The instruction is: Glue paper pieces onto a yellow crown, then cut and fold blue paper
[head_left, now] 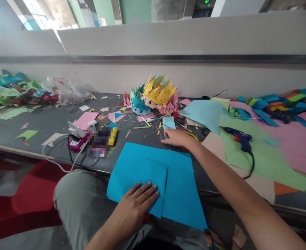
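Note:
A large sheet of bright blue paper [181, 194] lies across my lap and the table's front edge, its left part folded over to the right. My left hand [139, 203] rests flat on the folded part [134, 166], fingers stretched out. Beyond the sheet, my right hand [176, 137] reaches to the table, fingers slightly bent and apart. Its fingertips are at the lower edge of a small light blue paper piece [168, 122]. Scissors with a yellow handle [192, 134] lie partly hidden behind that hand.
Folded paper crowns [159, 92] stand by the wall among paper scraps. A glue gun [240, 137] lies right on green paper [259, 159]. To the left are a purple power strip [77, 143], cables and a yellow glue stick [113, 136]. A red chair [38, 198] stands left.

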